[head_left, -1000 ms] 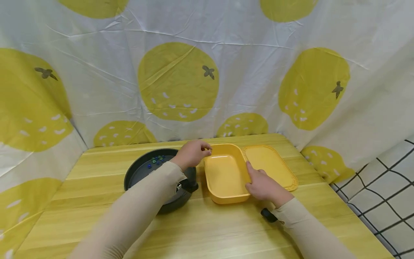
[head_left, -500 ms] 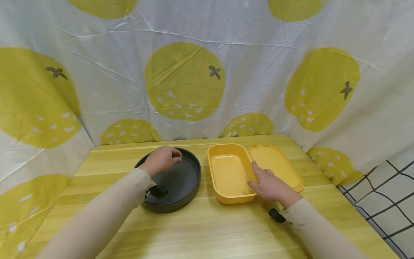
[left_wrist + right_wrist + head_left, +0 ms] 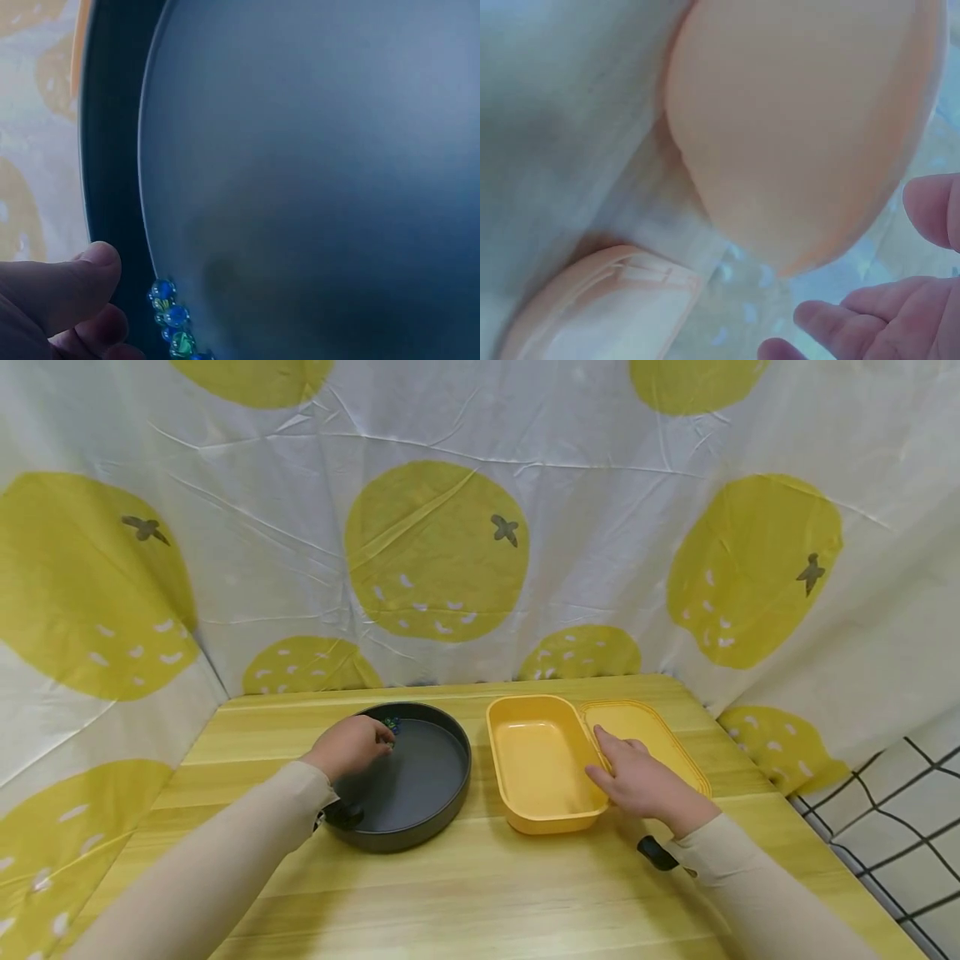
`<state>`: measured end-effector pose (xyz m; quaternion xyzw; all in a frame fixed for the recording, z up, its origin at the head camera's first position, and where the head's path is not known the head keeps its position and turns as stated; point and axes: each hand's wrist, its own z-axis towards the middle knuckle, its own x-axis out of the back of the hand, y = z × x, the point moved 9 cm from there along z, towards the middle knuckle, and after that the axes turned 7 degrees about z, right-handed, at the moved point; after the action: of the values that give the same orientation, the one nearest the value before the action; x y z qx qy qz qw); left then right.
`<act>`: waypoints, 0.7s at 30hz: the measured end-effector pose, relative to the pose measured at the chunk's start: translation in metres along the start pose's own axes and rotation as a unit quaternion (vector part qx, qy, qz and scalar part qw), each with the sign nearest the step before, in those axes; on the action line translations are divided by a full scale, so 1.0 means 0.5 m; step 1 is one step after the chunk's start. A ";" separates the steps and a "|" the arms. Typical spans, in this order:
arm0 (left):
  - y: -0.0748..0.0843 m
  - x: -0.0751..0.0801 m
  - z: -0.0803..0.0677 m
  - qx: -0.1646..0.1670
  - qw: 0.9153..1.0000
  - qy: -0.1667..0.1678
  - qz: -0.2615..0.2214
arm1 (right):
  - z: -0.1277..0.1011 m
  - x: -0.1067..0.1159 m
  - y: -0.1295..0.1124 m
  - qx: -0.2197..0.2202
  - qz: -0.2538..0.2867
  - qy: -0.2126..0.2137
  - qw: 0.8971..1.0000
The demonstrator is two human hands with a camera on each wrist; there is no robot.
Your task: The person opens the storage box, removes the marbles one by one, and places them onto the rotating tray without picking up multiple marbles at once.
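My left hand [image 3: 348, 746] reaches over the left rim of a round black pan [image 3: 423, 777]. Its loosely bent fingertips are close to several small blue and green glass beads or marbles [image 3: 174, 319], gathered along the pan's inner wall. In the left wrist view a gap separates thumb [image 3: 101, 255] and fingers, with nothing visible between them. My right hand [image 3: 641, 777] lies at the right side of a yellow rectangular box [image 3: 551, 823], index finger extended along the wall and thumb by the rim. The box has no beads showing inside.
A yellow lid [image 3: 637, 727] lies flat to the right of the box, partly behind my right hand. Everything stands on a wood-grain table [image 3: 450, 893]. A white curtain [image 3: 570, 535] with yellow fruit prints hangs behind, and a black wire grid [image 3: 892, 827] stands at the right.
My left hand has moved left from over the yellow box's back left corner, back to the beads in the pan. The right hand has stayed at the box's side. The head view has shifted slightly.
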<state>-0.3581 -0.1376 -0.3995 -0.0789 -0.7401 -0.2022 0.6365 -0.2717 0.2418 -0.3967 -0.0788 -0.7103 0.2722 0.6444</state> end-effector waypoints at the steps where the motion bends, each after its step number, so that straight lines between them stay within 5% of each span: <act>1: -0.002 -0.002 0.000 0.000 1.000 -0.001 0.001 | 0.001 0.002 -0.003 0.004 -0.002 0.002 1.000; 21: 0.001 -0.003 0.000 0.004 1.000 -0.003 0.003 | 0.019 0.011 -0.029 0.025 -0.003 0.000 1.000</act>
<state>-0.3579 -0.1369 -0.4007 -0.0794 -0.7426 -0.1970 0.6352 -0.2784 0.2297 -0.3850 -0.0600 -0.7034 0.2880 0.6470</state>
